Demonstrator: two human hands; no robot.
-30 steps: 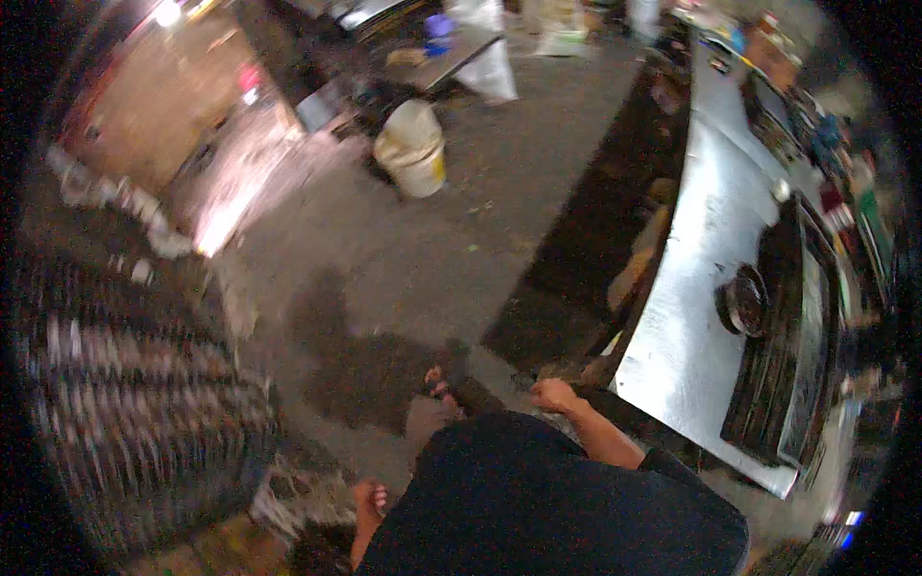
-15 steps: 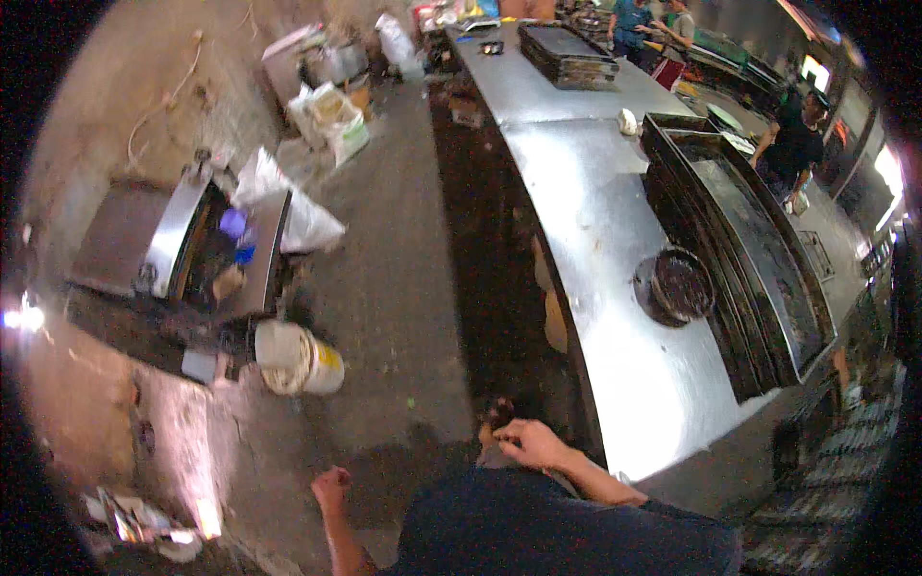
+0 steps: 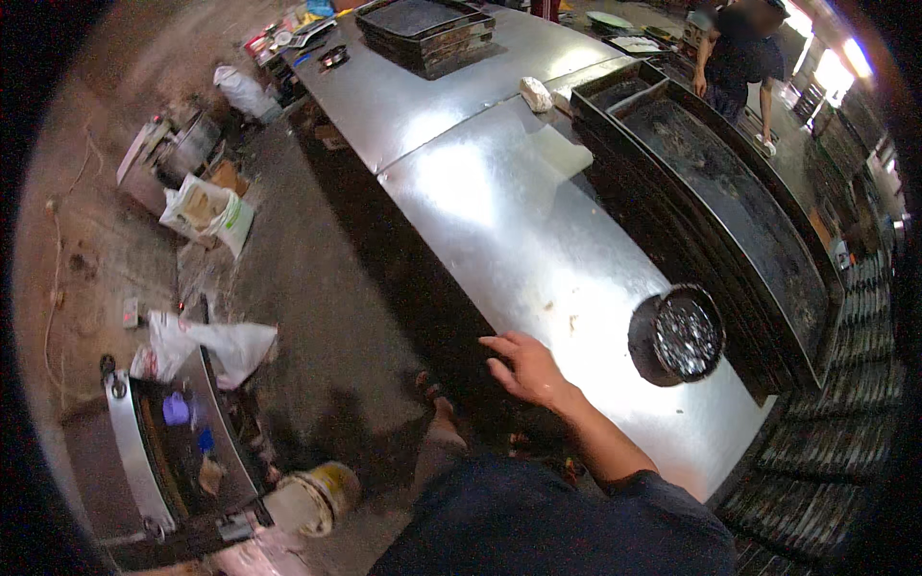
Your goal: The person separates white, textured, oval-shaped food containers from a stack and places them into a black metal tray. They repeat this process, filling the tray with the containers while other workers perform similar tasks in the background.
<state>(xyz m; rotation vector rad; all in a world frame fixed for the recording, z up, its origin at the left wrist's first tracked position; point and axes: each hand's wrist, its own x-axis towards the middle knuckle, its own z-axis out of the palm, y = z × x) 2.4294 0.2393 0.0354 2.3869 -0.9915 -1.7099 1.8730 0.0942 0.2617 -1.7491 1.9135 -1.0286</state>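
Observation:
My right hand [image 3: 524,367] hangs over the left edge of a long metal table [image 3: 509,254], the forefinger stretched out and the thumb apart. It holds nothing. To the right of it, a round dark pan [image 3: 689,333] with shiny dark contents stands on the table. A stack of long black trays [image 3: 740,173] lies along the table's right side, beyond the pan. Close to the stack's far end are a small whitish lump [image 3: 536,94] and a pale flat sheet [image 3: 560,154]. My left hand is out of the picture.
At lower left stand a machine with a metal bed [image 3: 178,442] and a white bucket [image 3: 317,499]. White sacks [image 3: 216,346] lie behind the machine. More trays [image 3: 423,29] are stacked on the table's far part. Another person [image 3: 744,53] stands beyond the table at right.
The view has swung right, and I am closer to the table. My right hand has reached forward from near my body, its fingers spreading. My left hand has left the picture.

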